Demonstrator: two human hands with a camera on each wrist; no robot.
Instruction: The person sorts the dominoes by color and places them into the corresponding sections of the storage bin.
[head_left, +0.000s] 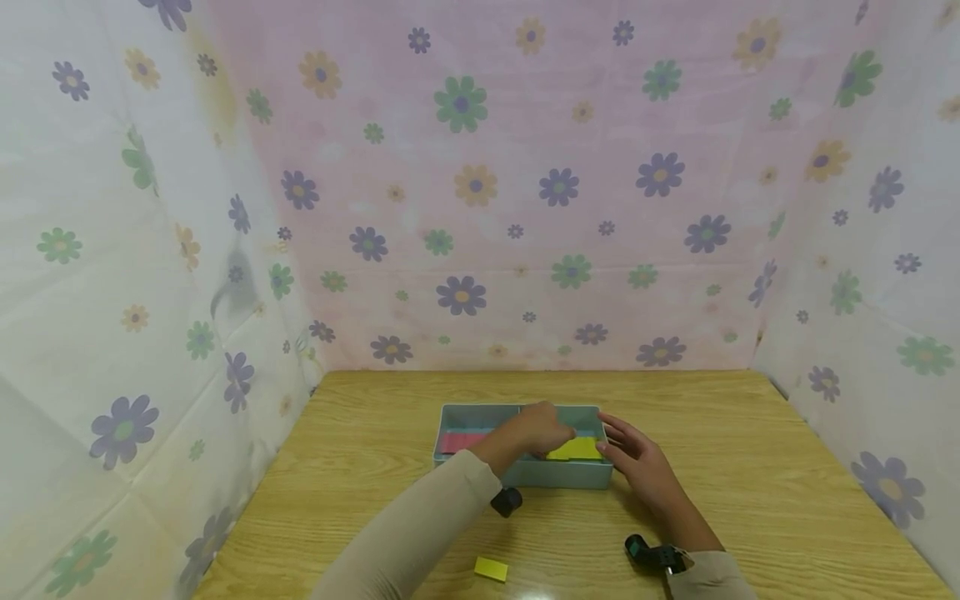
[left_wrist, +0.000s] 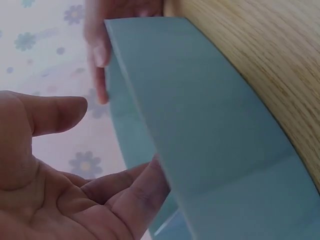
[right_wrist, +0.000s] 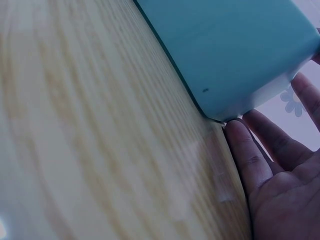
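Note:
A pale blue-green divided box [head_left: 562, 477] stands on the table. My left hand [head_left: 542, 429] reaches down into its right compartment, at flat yellow pieces [head_left: 581, 450] that look like sticky-note pads. Its thumb [left_wrist: 62, 114] stays apart from the other fingers, whose tips are hidden behind the box wall. At the right end of the box, my right hand [head_left: 637, 462] touches the wall and corner with extended fingers [right_wrist: 245, 150]. Pink flat pieces [head_left: 459, 442] lie in the left compartment, partly covered by the left arm.
A small yellow pad [head_left: 491, 570] lies on the wooden table [head_left: 360, 467] near its front edge. Black wrist cameras sit at the left wrist [head_left: 507, 502] and right wrist [head_left: 652, 554]. Flowered cloth [head_left: 525, 208] encloses the table at the back and both sides.

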